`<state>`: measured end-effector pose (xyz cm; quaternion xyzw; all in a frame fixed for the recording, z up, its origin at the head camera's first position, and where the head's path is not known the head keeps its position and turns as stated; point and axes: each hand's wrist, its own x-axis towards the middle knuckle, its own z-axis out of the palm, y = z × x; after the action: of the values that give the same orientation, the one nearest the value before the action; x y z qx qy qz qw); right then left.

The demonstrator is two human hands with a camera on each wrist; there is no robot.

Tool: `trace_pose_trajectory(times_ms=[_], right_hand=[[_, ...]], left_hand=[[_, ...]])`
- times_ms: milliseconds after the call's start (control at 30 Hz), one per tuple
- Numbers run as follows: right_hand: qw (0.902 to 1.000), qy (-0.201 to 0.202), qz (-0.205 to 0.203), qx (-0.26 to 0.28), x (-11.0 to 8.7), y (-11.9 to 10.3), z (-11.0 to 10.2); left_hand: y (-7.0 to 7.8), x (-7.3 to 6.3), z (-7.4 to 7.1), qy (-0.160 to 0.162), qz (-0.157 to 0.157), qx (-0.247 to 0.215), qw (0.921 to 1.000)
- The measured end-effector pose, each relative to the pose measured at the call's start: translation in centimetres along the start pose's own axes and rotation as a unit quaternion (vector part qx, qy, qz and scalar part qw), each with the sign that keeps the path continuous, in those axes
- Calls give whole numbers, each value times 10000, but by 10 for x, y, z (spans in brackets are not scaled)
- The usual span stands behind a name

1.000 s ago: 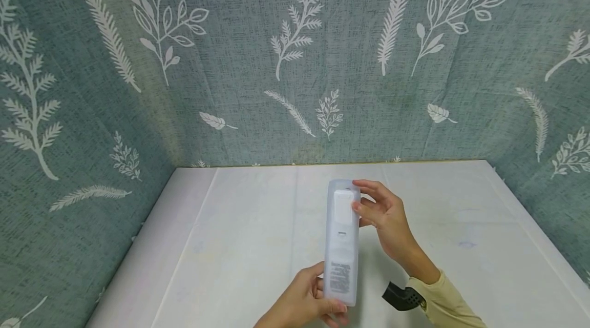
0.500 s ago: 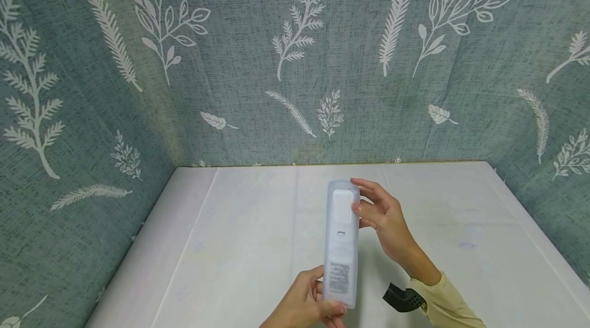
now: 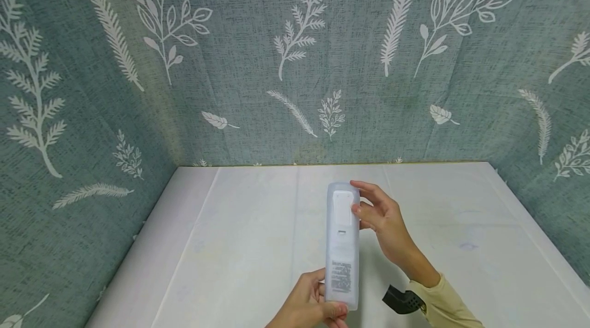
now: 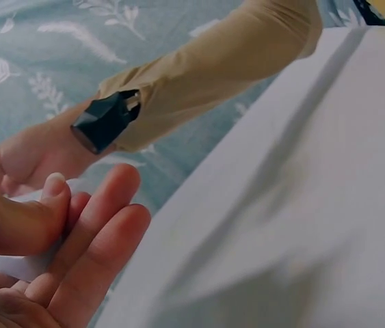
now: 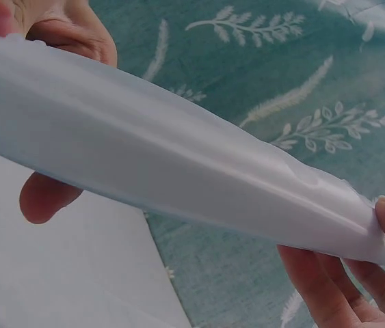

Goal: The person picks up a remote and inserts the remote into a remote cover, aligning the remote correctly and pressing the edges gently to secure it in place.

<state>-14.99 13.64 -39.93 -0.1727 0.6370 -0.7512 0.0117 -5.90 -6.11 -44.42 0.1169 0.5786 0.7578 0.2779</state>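
A white remote control [image 3: 342, 246], in what looks like a frosted translucent sleeve, is held lengthwise between both hands in the head view. Its back faces the head camera, showing a plain panel near the far end and a printed label at the near end. My left hand [image 3: 306, 302] grips the near end, thumb across the lower face and fingers behind. With my right hand [image 3: 384, 220] I pinch the far end along its right side. In the right wrist view the remote's smooth side [image 5: 178, 157] spans the frame, a hand at each end.
A white table [image 3: 230, 241] lies under the hands, with green leaf-patterned fabric [image 3: 244, 61] at its back and sides. A black wrist device [image 3: 402, 300] sits at the right cuff, below a beige sleeve [image 3: 447, 302].
The remote and both hands stay nearly in place, with the remote shifting very slightly lower in the head view. Both grips are kept.
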Motion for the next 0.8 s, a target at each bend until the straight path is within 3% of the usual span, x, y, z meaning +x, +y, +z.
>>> trace_pose_trajectory(times_ms=[333,533,800], right_hand=[[9999,-43,-27,-102,-1,2,1],[9999,-54,-78,-100,-1,2,2],[9995,-106,-272,-91,0,0,2]], left_hand=[[-5,0,1,94,21,-115,9999],[-6,1,3,272,-46,59,9996],[-4,3,-2,10,-124,393,9991]])
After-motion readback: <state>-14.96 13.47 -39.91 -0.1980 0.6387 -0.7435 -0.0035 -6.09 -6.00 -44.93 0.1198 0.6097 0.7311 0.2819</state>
